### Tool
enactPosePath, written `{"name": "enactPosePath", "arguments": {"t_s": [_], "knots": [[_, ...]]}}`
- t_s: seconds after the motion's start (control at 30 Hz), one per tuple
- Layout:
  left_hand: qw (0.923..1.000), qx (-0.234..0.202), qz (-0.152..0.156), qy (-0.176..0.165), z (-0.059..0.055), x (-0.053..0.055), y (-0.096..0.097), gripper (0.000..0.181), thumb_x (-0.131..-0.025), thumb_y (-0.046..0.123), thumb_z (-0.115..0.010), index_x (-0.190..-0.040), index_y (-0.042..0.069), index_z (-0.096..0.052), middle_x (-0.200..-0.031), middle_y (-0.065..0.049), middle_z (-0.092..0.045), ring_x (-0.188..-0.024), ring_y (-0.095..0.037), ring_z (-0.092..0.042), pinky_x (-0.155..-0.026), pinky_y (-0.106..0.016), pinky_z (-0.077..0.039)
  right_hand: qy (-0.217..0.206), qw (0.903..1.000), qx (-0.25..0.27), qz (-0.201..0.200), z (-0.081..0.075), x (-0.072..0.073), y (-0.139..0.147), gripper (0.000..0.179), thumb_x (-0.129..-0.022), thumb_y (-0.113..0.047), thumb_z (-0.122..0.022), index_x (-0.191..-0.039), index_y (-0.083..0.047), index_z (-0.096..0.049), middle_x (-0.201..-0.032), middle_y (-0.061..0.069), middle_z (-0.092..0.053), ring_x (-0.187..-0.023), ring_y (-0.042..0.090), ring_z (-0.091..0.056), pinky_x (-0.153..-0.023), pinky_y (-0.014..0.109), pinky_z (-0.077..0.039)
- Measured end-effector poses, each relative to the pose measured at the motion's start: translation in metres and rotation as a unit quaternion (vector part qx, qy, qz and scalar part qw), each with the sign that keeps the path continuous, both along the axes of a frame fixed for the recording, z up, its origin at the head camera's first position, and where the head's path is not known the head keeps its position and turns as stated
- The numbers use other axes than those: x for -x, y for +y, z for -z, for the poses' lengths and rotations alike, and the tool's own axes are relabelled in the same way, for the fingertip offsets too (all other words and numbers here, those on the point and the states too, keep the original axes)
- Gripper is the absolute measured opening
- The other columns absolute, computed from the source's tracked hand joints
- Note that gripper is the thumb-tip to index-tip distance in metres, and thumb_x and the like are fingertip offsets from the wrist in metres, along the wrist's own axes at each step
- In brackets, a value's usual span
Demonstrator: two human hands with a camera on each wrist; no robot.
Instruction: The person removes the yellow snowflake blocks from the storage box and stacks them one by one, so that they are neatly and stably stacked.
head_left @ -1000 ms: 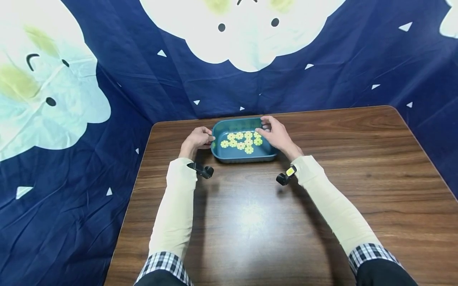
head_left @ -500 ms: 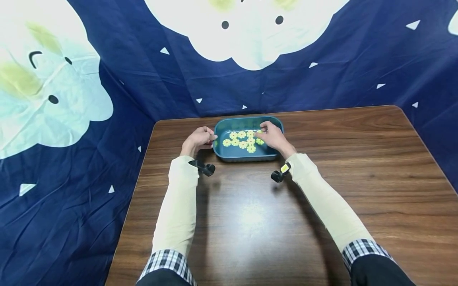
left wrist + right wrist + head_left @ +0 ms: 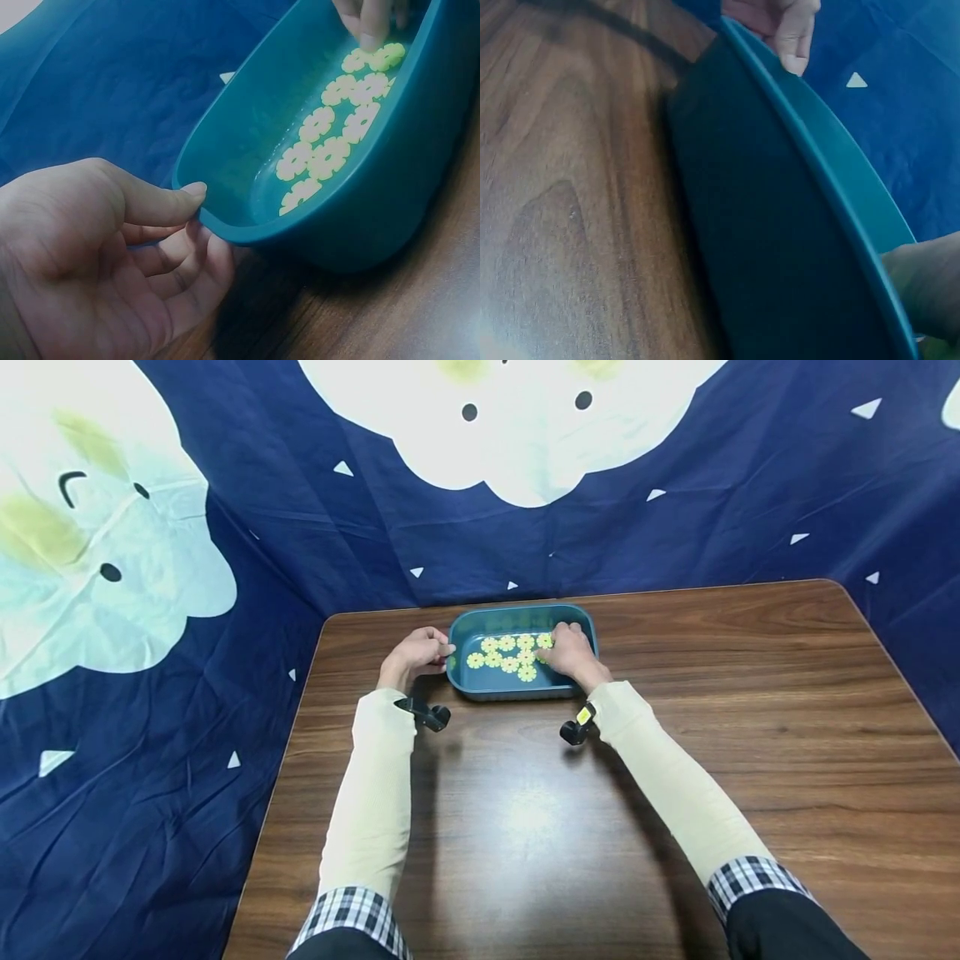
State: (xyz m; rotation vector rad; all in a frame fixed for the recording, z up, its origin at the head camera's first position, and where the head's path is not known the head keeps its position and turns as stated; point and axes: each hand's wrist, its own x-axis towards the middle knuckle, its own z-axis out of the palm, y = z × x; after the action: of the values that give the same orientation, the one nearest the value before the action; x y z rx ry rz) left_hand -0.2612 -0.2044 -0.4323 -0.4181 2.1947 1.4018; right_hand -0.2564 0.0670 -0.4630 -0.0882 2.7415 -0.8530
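Note:
My left hand (image 3: 415, 653) pinches the left rim of a teal rectangular basin (image 3: 510, 694), thumb over the edge and fingers below it, as the left wrist view shows. Several flat yellow flower-shaped pieces (image 3: 328, 156) lie together on the basin's floor. Inside the basin's right end is my right hand (image 3: 570, 653), pointing down with its fingertips right at the flower pieces nearest that side. In the right wrist view the basin wall (image 3: 772, 217) hides most of this hand, and I cannot tell whether its fingers grip a piece.
The basin stands near the back edge of a brown wood-grain table (image 3: 750, 710). Behind and to the left hangs a dark blue cloth (image 3: 262, 710) printed with white clouds and small triangles. Both wrists carry small black cameras (image 3: 573, 732).
My right hand has moved from the basin's far right rim down into the basin, over the flower pieces at that end. My left hand has stayed at the left rim.

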Motion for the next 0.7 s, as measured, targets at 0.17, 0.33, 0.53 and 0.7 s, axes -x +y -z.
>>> {"name": "enactPosePath", "arguments": {"t_s": [0.17, 0.33, 0.53, 0.7], "knots": [[0.9996, -0.029, 0.000, -0.002, -0.003, -0.003, 0.001, 0.014, -0.094, 0.008, -0.056, -0.097, 0.010, -0.042, -0.084, -0.003, -0.044, -0.068, -0.012, -0.048, -0.064, -0.022, -0.050, -0.001, 0.9985, -0.054, -0.002, 0.002, 0.000, -0.004, 0.053, -0.089, -0.033, -0.066, -0.119, 0.007, -0.049, -0.129, 0.027, -0.040, -0.119, 0.039, -0.042, -0.103, 0.048, -0.037], [0.9995, -0.031, 0.004, -0.002, -0.003, -0.001, 0.000, 0.015, -0.093, 0.008, -0.058, -0.095, 0.011, -0.043, -0.080, -0.002, -0.046, -0.066, -0.011, -0.050, -0.064, -0.023, -0.051, -0.002, 0.9967, -0.081, -0.005, 0.002, -0.001, -0.007, 0.054, -0.089, -0.029, -0.066, -0.125, 0.007, -0.049, -0.135, 0.027, -0.035, -0.126, 0.040, -0.037, -0.105, 0.048, -0.036], [0.9993, -0.036, 0.007, 0.002, -0.003, -0.002, 0.000, 0.014, -0.094, 0.007, -0.056, -0.095, 0.010, -0.042, -0.080, -0.003, -0.045, -0.067, -0.012, -0.050, -0.065, -0.024, -0.050, 0.009, 0.9952, -0.097, -0.012, 0.002, -0.001, -0.010, 0.043, -0.090, -0.025, -0.064, -0.119, 0.004, -0.053, -0.132, 0.025, -0.038, -0.122, 0.039, -0.039, -0.097, 0.050, -0.043], [0.9994, -0.034, 0.004, 0.006, -0.002, -0.002, 0.001, 0.014, -0.094, 0.007, -0.055, -0.094, 0.011, -0.042, -0.081, -0.003, -0.045, -0.066, -0.013, -0.049, -0.066, -0.025, -0.050, 0.010, 0.9943, -0.105, -0.011, 0.001, -0.001, -0.012, 0.043, -0.089, -0.025, -0.064, -0.119, 0.003, -0.052, -0.131, 0.024, -0.039, -0.120, 0.038, -0.040, -0.095, 0.050, -0.043]]}}
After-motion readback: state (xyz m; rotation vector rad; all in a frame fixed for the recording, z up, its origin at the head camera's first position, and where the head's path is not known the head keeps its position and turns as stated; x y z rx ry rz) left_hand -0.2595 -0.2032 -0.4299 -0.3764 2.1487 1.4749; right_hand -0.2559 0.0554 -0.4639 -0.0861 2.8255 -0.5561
